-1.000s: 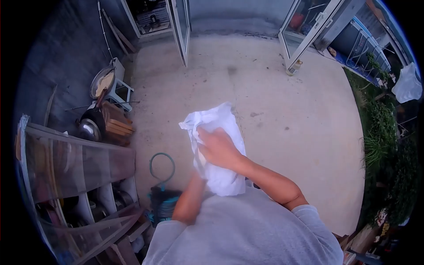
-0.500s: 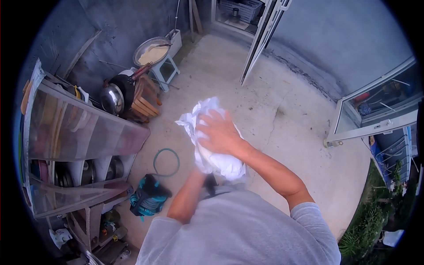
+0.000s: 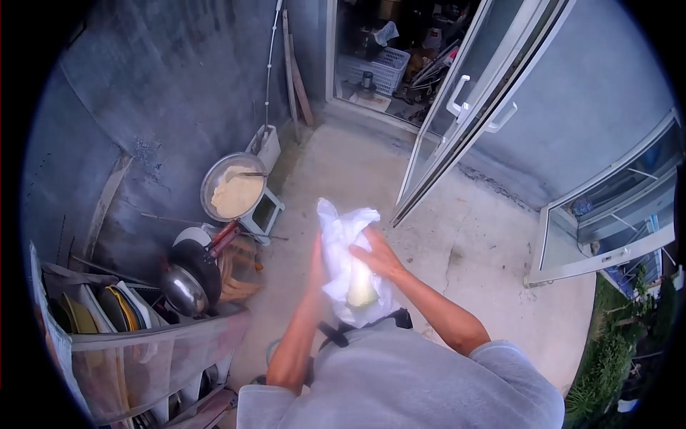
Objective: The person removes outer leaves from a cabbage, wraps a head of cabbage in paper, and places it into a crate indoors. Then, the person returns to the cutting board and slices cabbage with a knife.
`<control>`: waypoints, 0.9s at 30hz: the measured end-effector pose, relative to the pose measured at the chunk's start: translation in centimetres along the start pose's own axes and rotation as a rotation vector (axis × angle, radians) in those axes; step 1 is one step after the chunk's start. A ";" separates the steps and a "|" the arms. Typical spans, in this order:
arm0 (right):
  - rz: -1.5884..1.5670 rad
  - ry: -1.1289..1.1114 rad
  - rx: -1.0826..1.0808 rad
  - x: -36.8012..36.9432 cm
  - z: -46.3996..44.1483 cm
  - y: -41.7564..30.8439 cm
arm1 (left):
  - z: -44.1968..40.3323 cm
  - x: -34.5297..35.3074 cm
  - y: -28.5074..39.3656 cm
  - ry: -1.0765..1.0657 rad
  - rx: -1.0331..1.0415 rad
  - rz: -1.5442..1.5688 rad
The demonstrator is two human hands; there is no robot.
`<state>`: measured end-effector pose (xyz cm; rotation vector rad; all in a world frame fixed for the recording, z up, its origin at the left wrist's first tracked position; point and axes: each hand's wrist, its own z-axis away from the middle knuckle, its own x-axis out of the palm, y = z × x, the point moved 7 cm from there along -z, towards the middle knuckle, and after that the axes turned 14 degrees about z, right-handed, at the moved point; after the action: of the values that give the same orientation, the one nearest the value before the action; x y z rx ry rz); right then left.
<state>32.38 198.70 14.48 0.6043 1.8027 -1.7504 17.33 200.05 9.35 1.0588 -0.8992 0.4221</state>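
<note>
- Right hand (image 3: 379, 259): fingers closed on the right flank of the white bag (image 3: 338, 250), thumb laid across its upper face. This grip probably keeps the limp film from slumping.
- Left hand (image 3: 316, 263): set against the left flank, blurred and partly covered by the film. Whether its fingers are clamped or apart cannot be told. Its position opposite the right hand suggests shared support of the load.
- White bag: held in front of the grey shirt (image 3: 400, 379), crumpled end toward 12 o'clock. A pale yellowish bulk (image 3: 362, 289) shows at its 6 o'clock end; whether it is bare or covered by film is unclear.
- Clock positions below take the bag as centre, with 12 o'clock at the top of the view.
- 10 o'clock: basin (image 3: 206, 191) with a pale mass (image 3: 236, 194), seated on a plastic stool (image 3: 274, 208), presumably to keep it off the concrete floor (image 3: 493, 286).
- 9 o'clock: dark pan (image 3: 198, 259) and shiny lid (image 3: 184, 292), propped near-upright, likely to save floor area.
- 8 o'clock: rack (image 3: 168, 350) with dishes on edge, apparently for separation.
- 1 o'clock: glass door (image 3: 480, 121), standing ajar.
- 4 o'clock: plants (image 3: 604, 372) bordering the floor.
</note>
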 end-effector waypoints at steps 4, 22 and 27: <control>-0.320 0.000 0.208 0.0 -8.2 3.5 | -7.7 2.6 6.4 0.143 -0.064 -0.524; -1.004 -0.143 0.383 -9.0 -52.5 14.8 | -55.1 7.3 20.0 0.338 -0.096 -1.446; -1.347 -0.083 0.587 -10.6 -61.0 23.2 | -70.5 10.2 16.5 0.084 -0.099 -1.876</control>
<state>51.00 261.32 4.14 -0.7282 1.6705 -3.1139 42.19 268.73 13.25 1.3228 0.3810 -1.1182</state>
